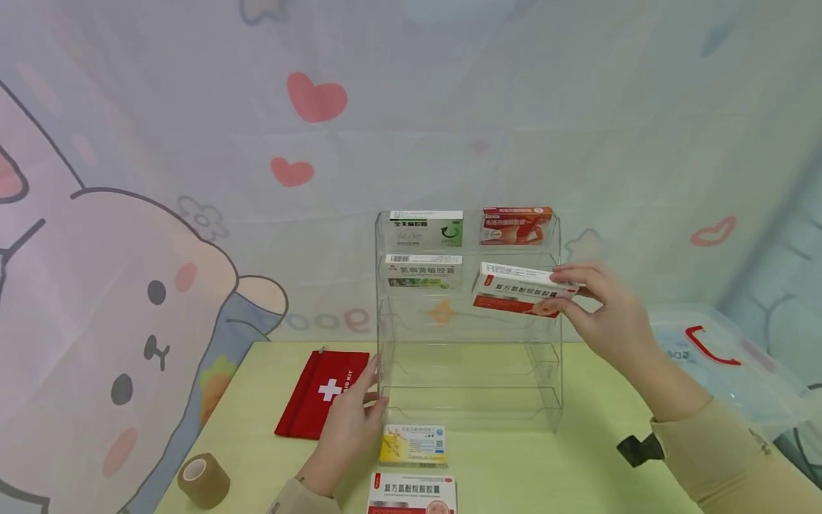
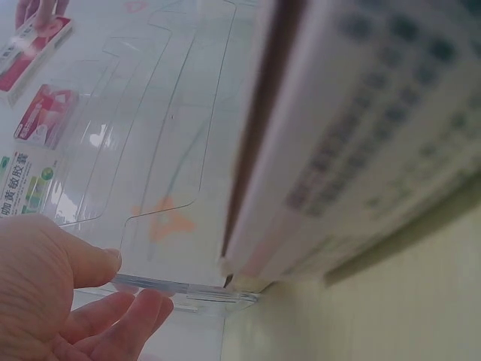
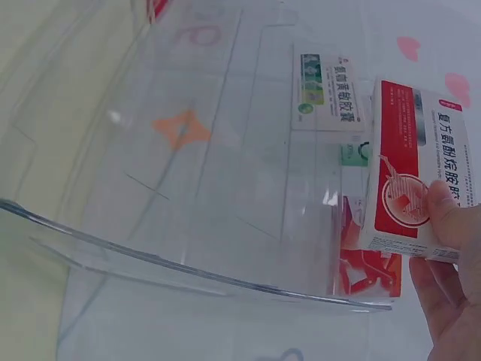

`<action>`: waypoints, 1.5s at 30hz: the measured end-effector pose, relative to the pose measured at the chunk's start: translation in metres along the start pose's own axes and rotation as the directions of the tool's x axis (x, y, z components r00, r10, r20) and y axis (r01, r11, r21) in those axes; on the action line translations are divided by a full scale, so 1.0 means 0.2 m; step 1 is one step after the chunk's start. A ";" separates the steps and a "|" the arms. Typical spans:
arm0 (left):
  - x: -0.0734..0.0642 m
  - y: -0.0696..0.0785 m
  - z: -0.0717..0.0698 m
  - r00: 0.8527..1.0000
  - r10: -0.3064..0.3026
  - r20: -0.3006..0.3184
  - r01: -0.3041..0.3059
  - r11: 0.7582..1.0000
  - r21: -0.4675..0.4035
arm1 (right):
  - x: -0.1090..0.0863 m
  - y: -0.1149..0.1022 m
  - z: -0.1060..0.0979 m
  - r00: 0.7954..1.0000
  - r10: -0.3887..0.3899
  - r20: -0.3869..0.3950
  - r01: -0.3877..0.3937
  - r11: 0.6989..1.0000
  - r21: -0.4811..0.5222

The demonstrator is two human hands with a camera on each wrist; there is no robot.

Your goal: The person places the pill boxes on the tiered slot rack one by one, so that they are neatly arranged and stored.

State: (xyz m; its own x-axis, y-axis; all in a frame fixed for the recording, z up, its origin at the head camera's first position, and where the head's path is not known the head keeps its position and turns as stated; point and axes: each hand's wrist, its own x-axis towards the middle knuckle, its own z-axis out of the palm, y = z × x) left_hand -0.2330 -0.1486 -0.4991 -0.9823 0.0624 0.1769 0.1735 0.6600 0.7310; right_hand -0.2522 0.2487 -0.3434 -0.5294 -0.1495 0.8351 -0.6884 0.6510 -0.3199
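My right hand (image 1: pixel 610 314) pinches a white and red medicine box (image 1: pixel 520 291) by its right end, with the thumb on its front. Tilted slightly, the box is in front of the second tier of a clear acrylic rack (image 1: pixel 469 387). My left hand (image 1: pixel 349 414) holds the rack's lower left side; in the left wrist view the thumb and fingers (image 2: pixel 128 312) lie on either side of the panel edge. A green and white box (image 1: pixel 424 230) and a red box (image 1: pixel 516 227) stand on the top tier. Below the green one stands another white and green box (image 1: pixel 422 273).
In front of the rack lie a yellow and white box (image 1: pixel 413 445) and another white and red box (image 1: pixel 411 492). A red first-aid pouch (image 1: pixel 308 400) and a brown tape roll (image 1: pixel 208 482) are at left. At right is a clear bin (image 1: pixel 693 385) with a red handle.
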 end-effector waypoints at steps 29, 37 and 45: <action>0.00 -0.01 0.01 1.000 -0.021 -0.005 0.021 1.000 0.007 | 0.32 0.13 0.14 0.967 0.218 0.130 -0.194 0.965 -0.174; 0.00 0.00 0.00 1.000 -0.003 -0.005 0.003 1.000 0.012 | 0.29 0.14 0.16 0.945 0.270 0.187 -0.228 0.949 -0.216; 0.00 0.00 0.01 1.000 -0.016 -0.006 0.016 1.000 0.013 | 0.27 0.13 0.17 0.915 0.335 0.227 -0.288 0.933 -0.216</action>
State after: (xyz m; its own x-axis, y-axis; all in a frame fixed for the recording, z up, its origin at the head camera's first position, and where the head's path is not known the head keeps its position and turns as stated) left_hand -0.2330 -0.1475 -0.4995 -0.9845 0.0472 0.1692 0.1568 0.6706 0.7251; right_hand -0.3154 0.2319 -0.3209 -0.8271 -0.0875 0.5552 -0.3824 0.8115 -0.4419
